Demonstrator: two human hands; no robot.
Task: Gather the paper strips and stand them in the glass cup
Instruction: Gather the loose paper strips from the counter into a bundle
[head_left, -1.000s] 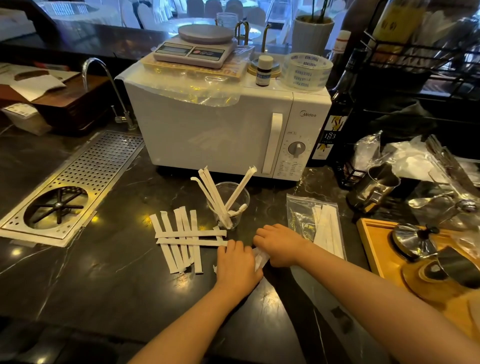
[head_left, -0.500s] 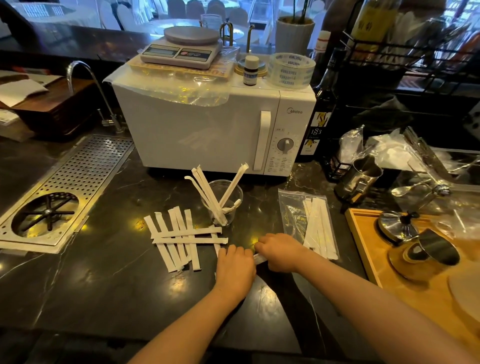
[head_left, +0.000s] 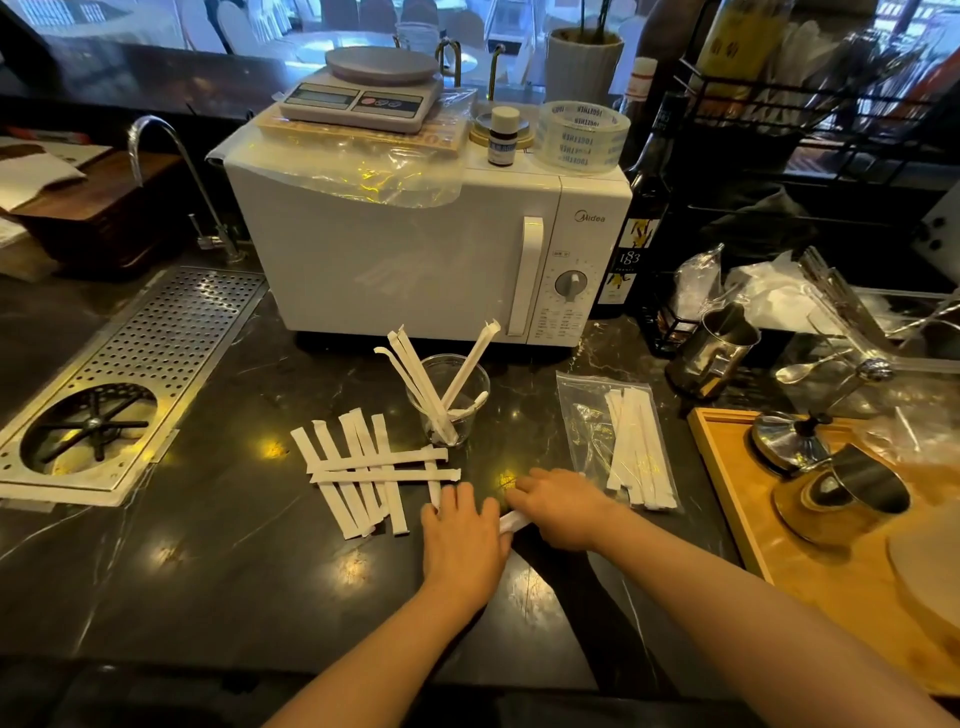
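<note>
A clear glass cup (head_left: 470, 375) stands on the dark counter in front of the microwave, with several white paper strips (head_left: 415, 379) leaning in it. More loose strips (head_left: 358, 478) lie crossed on the counter left of the cup. My left hand (head_left: 462, 535) rests palm down just right of that pile, fingers over one strip's end. My right hand (head_left: 563, 506) lies beside it. A white strip (head_left: 514, 521) shows between the two hands, held at both ends; the grip itself is hidden under the fingers.
A clear bag (head_left: 618, 441) with more strips lies right of my hands. A white microwave (head_left: 415, 249) stands behind the cup. A wooden tray (head_left: 727, 493) with metal ware is at the right, a perforated metal drain (head_left: 145, 364) at the left.
The camera view has shifted slightly. Both hands stay close together on the counter around the same white strip; the right hand has edged a little nearer the bag.
</note>
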